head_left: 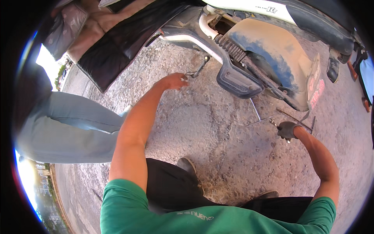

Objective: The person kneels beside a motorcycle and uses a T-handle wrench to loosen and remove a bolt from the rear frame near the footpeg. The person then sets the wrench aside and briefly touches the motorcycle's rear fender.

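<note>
At the left side of a motorbike [269, 50], my bare left hand [176, 81] reaches low beside a dark metal pedal-like lever [200, 66]. Its fingers are curled together; a small shiny bit shows at them, too small to name. My right hand [287, 130], in a dark grey glove, is closed low over the ground at the right. Shiny metal ends of a hand tool [274, 123] stick out on two sides of the fist; its exact kind is hidden. Beside that hand a T-handle wrench [255, 109] and a dark long-handled wrench [295, 119] lie on the ground.
The bike's rear mudguard [272, 50], spring shock [233, 46] and footrest bracket [239, 84] overhang the rough ground [187, 124]. A dark padded cover [124, 43] hangs at upper left. A person in grey trousers [74, 128] is close on my left; another person is at far right.
</note>
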`<state>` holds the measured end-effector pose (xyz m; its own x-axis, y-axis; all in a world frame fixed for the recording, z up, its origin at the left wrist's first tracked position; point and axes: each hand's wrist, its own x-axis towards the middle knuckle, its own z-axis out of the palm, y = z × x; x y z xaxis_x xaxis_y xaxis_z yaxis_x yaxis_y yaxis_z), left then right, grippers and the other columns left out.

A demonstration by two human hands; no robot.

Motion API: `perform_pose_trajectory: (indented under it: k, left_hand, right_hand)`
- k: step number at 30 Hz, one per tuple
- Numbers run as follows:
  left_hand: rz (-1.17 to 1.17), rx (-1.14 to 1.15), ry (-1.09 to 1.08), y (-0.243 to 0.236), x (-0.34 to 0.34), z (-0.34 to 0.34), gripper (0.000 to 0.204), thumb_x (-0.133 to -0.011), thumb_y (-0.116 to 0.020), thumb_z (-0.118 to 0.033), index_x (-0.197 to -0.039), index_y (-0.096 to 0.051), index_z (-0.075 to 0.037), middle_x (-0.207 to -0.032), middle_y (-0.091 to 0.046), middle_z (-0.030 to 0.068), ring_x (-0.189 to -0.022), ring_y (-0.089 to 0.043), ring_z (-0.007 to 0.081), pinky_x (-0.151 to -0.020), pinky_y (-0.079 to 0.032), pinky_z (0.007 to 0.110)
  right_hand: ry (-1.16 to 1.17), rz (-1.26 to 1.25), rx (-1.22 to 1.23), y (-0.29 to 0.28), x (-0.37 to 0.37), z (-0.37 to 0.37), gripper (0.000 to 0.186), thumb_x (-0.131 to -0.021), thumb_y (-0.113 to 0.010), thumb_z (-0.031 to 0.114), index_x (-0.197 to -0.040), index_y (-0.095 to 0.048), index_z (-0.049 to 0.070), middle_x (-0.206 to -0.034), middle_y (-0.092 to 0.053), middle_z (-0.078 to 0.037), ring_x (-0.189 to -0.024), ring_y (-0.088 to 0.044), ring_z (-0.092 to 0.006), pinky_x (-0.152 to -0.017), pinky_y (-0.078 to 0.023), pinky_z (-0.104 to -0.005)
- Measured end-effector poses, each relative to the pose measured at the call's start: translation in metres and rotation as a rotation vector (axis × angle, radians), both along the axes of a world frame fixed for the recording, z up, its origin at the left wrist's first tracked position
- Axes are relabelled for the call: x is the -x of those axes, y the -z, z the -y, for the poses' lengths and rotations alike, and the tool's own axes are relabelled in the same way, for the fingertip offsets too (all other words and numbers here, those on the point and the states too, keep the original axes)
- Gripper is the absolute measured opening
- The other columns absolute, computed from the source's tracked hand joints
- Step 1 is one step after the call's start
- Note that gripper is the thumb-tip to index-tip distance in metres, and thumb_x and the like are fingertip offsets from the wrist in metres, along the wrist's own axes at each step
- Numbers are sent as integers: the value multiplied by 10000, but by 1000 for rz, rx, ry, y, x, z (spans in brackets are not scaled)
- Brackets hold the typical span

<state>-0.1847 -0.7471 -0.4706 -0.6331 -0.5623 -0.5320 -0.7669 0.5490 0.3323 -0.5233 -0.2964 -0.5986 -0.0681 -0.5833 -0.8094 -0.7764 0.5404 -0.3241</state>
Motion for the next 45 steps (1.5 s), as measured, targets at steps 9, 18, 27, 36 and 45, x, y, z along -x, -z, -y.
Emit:
perform_pose_trajectory:
  k: [9, 18, 27, 36, 45]
  left_hand:
    - [-52, 147, 63, 25, 10, 14, 501, -906, -688, -331, -1252, -616, 24, -1030, -706, 169, -764, -685, 217, -729, -546, 355]
    - [68, 124, 95, 13, 30, 9, 508, -885, -695, -346, -1250, -625, 1, -1000, -710, 167, -766, -689, 220, -734, -547, 362]
    - [66, 147, 139, 9, 38, 3, 489, -887, -692, -343, -1238, -630, -9, -1013, -703, 174, -791, -691, 236, -737, -542, 366]
    - [-263, 145, -376, -38, 50, -2, 731, -906, -697, -335, -1478, -362, -26, -993, -704, 145, -755, -698, 209, -663, -538, 356]
    - [-1153, 380, -505, -181, 38, -9, 472, -975, -613, -229, -1384, -482, -33, -937, -713, 109, -744, -704, 174, -662, -542, 281]
  right_hand:
    - [-8, 25, -23, -1, 10, 3, 325, -866, -551, 265, -807, -704, -15, -727, -717, -129, -647, -705, -245, -671, -547, -401]
    - [7, 88, -65, -14, 16, 10, 333, -861, -561, 281, -824, -717, -11, -732, -717, -120, -664, -715, -240, -675, -553, -397]
    - [5, 106, -54, -18, 20, 9, 332, -869, -567, 282, -842, -711, -15, -757, -724, -131, -670, -725, -245, -669, -557, -401]
    - [98, 47, -58, -25, 12, 9, 272, -848, -569, 218, -857, -696, -23, -773, -723, -139, -676, -714, -256, -644, -551, -406]
    - [61, -34, -3, -19, 6, -1, 280, -844, -580, 224, -845, -725, -16, -747, -723, -125, -667, -710, -252, -628, -546, -422]
